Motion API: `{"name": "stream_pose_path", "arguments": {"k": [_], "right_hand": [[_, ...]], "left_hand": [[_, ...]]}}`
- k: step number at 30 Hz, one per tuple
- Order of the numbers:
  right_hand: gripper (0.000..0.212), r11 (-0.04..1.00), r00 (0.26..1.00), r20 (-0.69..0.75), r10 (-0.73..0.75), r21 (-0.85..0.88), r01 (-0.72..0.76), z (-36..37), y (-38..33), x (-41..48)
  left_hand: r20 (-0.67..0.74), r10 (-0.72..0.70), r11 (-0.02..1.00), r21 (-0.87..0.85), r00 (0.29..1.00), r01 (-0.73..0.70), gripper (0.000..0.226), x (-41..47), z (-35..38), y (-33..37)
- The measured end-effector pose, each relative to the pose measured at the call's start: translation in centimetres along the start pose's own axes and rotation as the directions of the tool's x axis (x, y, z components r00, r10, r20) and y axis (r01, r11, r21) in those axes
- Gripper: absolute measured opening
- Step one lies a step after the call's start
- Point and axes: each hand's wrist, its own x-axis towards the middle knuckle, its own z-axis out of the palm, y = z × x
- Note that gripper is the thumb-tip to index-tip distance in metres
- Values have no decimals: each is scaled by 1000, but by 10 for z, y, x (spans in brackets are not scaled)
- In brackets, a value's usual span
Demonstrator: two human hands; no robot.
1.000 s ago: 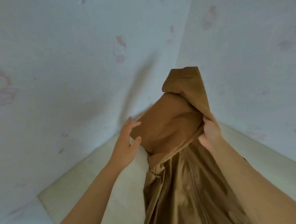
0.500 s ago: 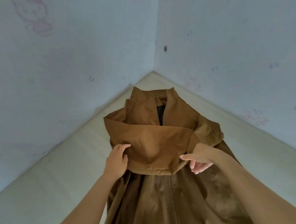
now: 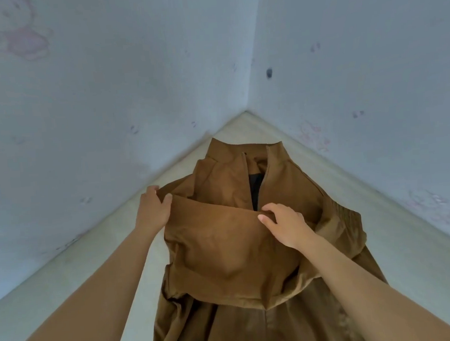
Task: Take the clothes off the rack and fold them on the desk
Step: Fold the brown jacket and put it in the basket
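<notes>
A brown zip-front jacket (image 3: 232, 252) lies on the pale desk (image 3: 97, 261), its collar pointing into the corner. Its lower part is folded up over the chest, and the shiny brown lining shows near the bottom edge of the view. My left hand (image 3: 153, 208) grips the left end of the folded edge, thumb on top and fingers behind. My right hand (image 3: 282, 223) pinches the same edge near the zip, fingers curled over the cloth. No rack is in view.
The desk fits into a corner between two pale blue walls (image 3: 107, 98) with faint pink cartoon prints. Bare desk surface shows to the left and to the right (image 3: 399, 240) of the jacket.
The jacket has come down from the air onto the desk. Both hands have carried the folded edge farther up over the chest, and my left hand now grips the cloth.
</notes>
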Motion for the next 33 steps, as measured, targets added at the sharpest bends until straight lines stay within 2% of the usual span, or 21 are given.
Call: {"name": "stream_pose_path", "arguments": {"k": [2, 5, 8, 10, 11, 12, 14, 15, 16, 18, 20, 22, 24, 25, 27, 28, 30, 32, 33], "right_hand": [[41, 986, 999, -44, -30, 163, 37, -6, -8, 15], [52, 937, 998, -57, 27, 349, -6, -20, -27, 58], [77, 835, 989, -21, 147, 539, -113, -27, -48, 99], [86, 705, 965, 17, 262, 680, -203, -28, -58, 120], [81, 657, 955, 27, 296, 719, -224, -29, -60, 129], [68, 652, 951, -4, 309, 729, -209, -30, -58, 138], [31, 709, 916, -215, 339, 698, -99, -37, -48, 151], [21, 734, 869, -320, 378, 675, -70, -41, -42, 157], [20, 742, 827, -376, 418, 666, -72, -43, -35, 162], [27, 756, 821, -349, 453, 638, -146, -40, -24, 176], [45, 787, 884, -229, 408, 579, -213, -36, -19, 186], [64, 820, 926, -182, 331, 541, -187, -34, -18, 187], [70, 878, 910, -311, 273, 468, -103, -34, -20, 174], [64, 924, 885, -410, 221, 378, -56, -31, -22, 163], [35, 985, 844, -536, 6, 149, 88, -19, -26, 139], [25, 990, 842, -532, -92, 44, 135, -13, -26, 126], [35, 987, 896, -416, -153, -109, 118, -2, -22, 104], [46, 990, 977, -200, -78, -130, 52, 2, -15, 88], [48, 994, 995, -89, -41, -104, 32, 1, -12, 80]], "left_hand": [[90, -132, 991, -8, 987, 134, 58, 17, 1, 9], [135, -172, 984, -15, 976, 176, 63, 41, 6, 13], [142, -160, 987, -5, 977, 162, 49, 59, 11, 14], [208, -144, 986, -56, 967, 159, 37, 67, 12, 20], [249, -135, 980, -109, 959, 166, 35, 72, 12, 23], [278, -124, 968, -177, 953, 178, 34, 75, 11, 25], [244, -120, 911, -358, 962, 205, 30, 80, 11, 29], [177, -141, 873, -443, 974, 207, 27, 83, 14, 30], [94, -167, 848, -494, 981, 192, 25, 85, 18, 31], [-61, -187, 881, -453, 980, 140, 24, 88, 30, 34], [-155, -182, 932, -342, 971, 120, 25, 91, 41, 34], [-141, -175, 945, -301, 974, 126, 23, 96, 46, 31], [-30, -117, 946, -309, 993, 102, 37, 99, 47, 26], [29, -102, 939, -327, 994, 106, 46, 99, 47, 24], [97, -117, 911, -386, 988, 146, 51, 95, 46, 23], [109, -121, 902, -403, 987, 155, 49, 92, 46, 23], [87, -79, 912, -395, 993, 107, 40, 86, 41, 18], [67, 37, 934, -358, 997, -11, 34, 83, 35, 15], [76, 100, 940, -334, 992, -69, 39, 81, 32, 14]]}}
